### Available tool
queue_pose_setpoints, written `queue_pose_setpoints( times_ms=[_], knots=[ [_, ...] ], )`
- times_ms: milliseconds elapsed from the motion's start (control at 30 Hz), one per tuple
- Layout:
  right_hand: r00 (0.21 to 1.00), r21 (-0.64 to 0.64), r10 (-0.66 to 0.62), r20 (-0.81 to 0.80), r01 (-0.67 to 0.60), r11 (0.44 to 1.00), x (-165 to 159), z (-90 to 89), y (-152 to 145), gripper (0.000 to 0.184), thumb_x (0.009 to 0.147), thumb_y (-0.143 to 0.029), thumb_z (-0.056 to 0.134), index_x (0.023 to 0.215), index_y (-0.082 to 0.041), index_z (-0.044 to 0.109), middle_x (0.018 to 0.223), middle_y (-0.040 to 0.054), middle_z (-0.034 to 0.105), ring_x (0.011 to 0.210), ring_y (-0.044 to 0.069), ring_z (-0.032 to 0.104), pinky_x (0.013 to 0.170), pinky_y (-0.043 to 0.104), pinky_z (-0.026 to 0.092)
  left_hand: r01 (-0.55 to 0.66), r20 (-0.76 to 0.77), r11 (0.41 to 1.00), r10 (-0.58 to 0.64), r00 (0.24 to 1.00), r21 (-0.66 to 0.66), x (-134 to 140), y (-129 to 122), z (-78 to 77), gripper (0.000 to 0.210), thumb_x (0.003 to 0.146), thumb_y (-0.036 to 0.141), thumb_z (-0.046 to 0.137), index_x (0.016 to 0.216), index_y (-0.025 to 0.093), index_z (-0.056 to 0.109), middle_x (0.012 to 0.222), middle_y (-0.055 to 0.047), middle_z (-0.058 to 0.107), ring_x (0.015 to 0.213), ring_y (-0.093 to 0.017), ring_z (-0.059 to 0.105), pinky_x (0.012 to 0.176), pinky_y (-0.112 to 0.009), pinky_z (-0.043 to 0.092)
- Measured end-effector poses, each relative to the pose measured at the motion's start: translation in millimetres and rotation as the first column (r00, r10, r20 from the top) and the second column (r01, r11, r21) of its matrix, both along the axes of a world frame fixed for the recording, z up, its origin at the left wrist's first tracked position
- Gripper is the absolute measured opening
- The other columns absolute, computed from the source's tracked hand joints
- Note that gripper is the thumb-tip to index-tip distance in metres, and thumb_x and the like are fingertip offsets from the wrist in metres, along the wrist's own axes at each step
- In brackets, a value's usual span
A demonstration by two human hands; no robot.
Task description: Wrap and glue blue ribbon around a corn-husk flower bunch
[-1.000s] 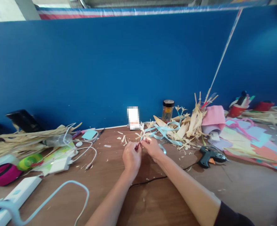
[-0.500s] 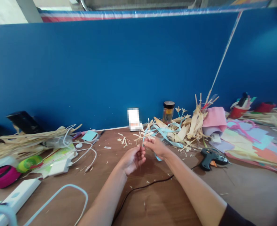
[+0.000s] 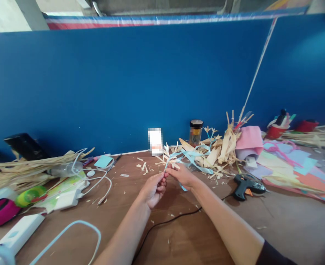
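A pale flower (image 3: 168,157), apparently of dried husk, with thin pointed petals stands up from between my hands at mid-table. My right hand (image 3: 182,176) pinches its stem just under the petals, where light blue strip is wrapped. Below that, my left hand (image 3: 154,189) is closed with thumb and forefinger on the lower stem, the other fingers curled in. A light blue ribbon (image 3: 194,158) trails from beside the flower towards the husks on the right; part of it hangs under my right hand.
A black glue gun (image 3: 245,187) lies to the right, its cord crossing the table. Behind are a dark-lidded jar (image 3: 196,133), dried husks (image 3: 228,145) and coloured paper (image 3: 292,162). On the left are a white power strip (image 3: 20,233), cables and dried stalks (image 3: 41,163). A blue partition (image 3: 124,81) stands behind.
My left fingers have curled in more tightly and moved up closer to my right hand on the stem. The view has shifted slightly.
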State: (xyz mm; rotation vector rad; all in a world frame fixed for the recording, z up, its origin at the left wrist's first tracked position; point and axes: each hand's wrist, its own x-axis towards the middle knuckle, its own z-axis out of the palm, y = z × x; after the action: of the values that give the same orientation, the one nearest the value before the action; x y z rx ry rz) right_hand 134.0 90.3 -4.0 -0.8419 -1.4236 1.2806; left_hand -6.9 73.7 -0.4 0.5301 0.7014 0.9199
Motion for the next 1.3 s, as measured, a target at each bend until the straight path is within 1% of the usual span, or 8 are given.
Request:
queue_pose_setpoints(
  times_ms=[167, 267, 333, 467, 533, 633, 967, 1300],
  knots=[
    [1.000, -0.014, -0.026, -0.003, 0.026, 1.000, -2.8, -0.8, -1.4, 0.021, 0.071, -0.034, 0.059, 0.062, -0.015, 0.058, 0.057, -0.0025, 0.053, 0.058, 0.011, 0.046, 0.059, 0.025, 0.034, -0.148, -0.301, 0.956, 0.224, 0.927, 0.255, 6.3, -3.4, -2.0, 0.022, 0.065, 0.030, 0.065, 0.067, 0.008, 0.063, 0.049, 0.005, 0.043, 0.038, 0.001, 0.027, 0.033, -0.012, 0.013],
    [0.999, -0.034, -0.051, -0.011, 0.051, 0.998, -5.2, -1.3, -2.4, 0.021, 0.070, -0.035, 0.059, 0.061, -0.016, 0.057, 0.055, -0.0033, 0.050, 0.055, 0.010, 0.042, 0.057, 0.025, 0.033, -0.196, -0.409, 0.881, 0.384, 0.828, 0.432, 9.7, -6.2, -5.3, 0.025, 0.064, 0.035, 0.064, 0.063, 0.010, 0.062, 0.049, 0.005, 0.045, 0.039, -0.001, 0.031, 0.036, -0.014, 0.019],
    [0.998, -0.043, -0.068, -0.016, 0.068, 0.997, -6.5, -1.7, -2.7, 0.022, 0.069, -0.035, 0.061, 0.060, -0.016, 0.055, 0.053, -0.0040, 0.048, 0.054, 0.010, 0.041, 0.057, 0.025, 0.032, -0.184, -0.436, 0.854, 0.420, 0.796, 0.487, 11.0, -7.4, -7.3, 0.027, 0.064, 0.038, 0.064, 0.061, 0.011, 0.062, 0.050, 0.004, 0.049, 0.042, -0.003, 0.036, 0.038, -0.015, 0.024],
    [0.997, -0.040, -0.079, -0.020, 0.078, 0.996, -6.7, -3.1, -1.7, 0.022, 0.067, -0.035, 0.062, 0.061, -0.016, 0.053, 0.057, -0.0036, 0.049, 0.057, 0.011, 0.042, 0.059, 0.025, 0.033, -0.219, -0.360, 0.924, 0.330, 0.873, 0.315, 11.7, -8.0, -6.9, 0.027, 0.056, 0.033, 0.071, 0.072, 0.013, 0.064, 0.057, 0.002, 0.055, 0.050, -0.006, 0.047, 0.047, -0.018, 0.038],
    [0.996, -0.031, -0.089, -0.016, 0.089, 0.996, -5.7, -3.7, -0.8, 0.022, 0.067, -0.034, 0.062, 0.061, -0.016, 0.053, 0.057, -0.0042, 0.048, 0.057, 0.010, 0.041, 0.058, 0.025, 0.032, -0.279, -0.301, 0.933, 0.340, 0.891, 0.229, 11.2, -7.8, -5.1, 0.029, 0.051, 0.027, 0.075, 0.074, 0.015, 0.063, 0.058, 0.003, 0.056, 0.050, -0.006, 0.048, 0.050, -0.018, 0.041],
    [0.995, -0.021, -0.100, -0.008, 0.100, 0.995, -4.5, -3.6, 0.1, 0.022, 0.066, -0.034, 0.063, 0.061, -0.016, 0.052, 0.057, -0.0047, 0.047, 0.057, 0.010, 0.040, 0.058, 0.025, 0.031, -0.293, -0.267, 0.934, 0.341, 0.901, 0.202, 9.8, -7.2, -3.3, 0.028, 0.049, 0.024, 0.076, 0.070, 0.014, 0.061, 0.056, 0.004, 0.054, 0.048, -0.004, 0.047, 0.048, -0.016, 0.041],
    [0.998, -0.029, -0.061, -0.018, 0.060, 0.998, -3.0, -6.7, 2.0, 0.021, 0.068, -0.034, 0.061, 0.062, -0.016, 0.052, 0.060, -0.0032, 0.052, 0.061, 0.012, 0.046, 0.063, 0.026, 0.034, -0.153, -0.241, 0.974, 0.191, 0.952, 0.168, 3.9, -3.1, -0.8, 0.019, 0.057, 0.023, 0.072, 0.063, 0.010, 0.060, 0.054, 0.003, 0.051, 0.042, 0.000, 0.038, 0.036, -0.008, 0.028],
    [0.997, -0.053, 0.048, -0.056, -0.051, 0.997, 3.6, -4.4, 0.4, 0.022, 0.068, -0.036, 0.063, 0.065, -0.016, 0.054, 0.062, -0.0018, 0.054, 0.066, 0.013, 0.051, 0.070, 0.029, 0.038, 0.048, -0.027, 0.998, -0.049, 0.998, -0.051, -5.1, 0.8, -1.4, 0.003, 0.072, 0.010, 0.059, 0.071, 0.009, 0.057, 0.061, 0.000, 0.049, 0.047, -0.001, 0.044, 0.032, -0.004, 0.024]
  ],
)
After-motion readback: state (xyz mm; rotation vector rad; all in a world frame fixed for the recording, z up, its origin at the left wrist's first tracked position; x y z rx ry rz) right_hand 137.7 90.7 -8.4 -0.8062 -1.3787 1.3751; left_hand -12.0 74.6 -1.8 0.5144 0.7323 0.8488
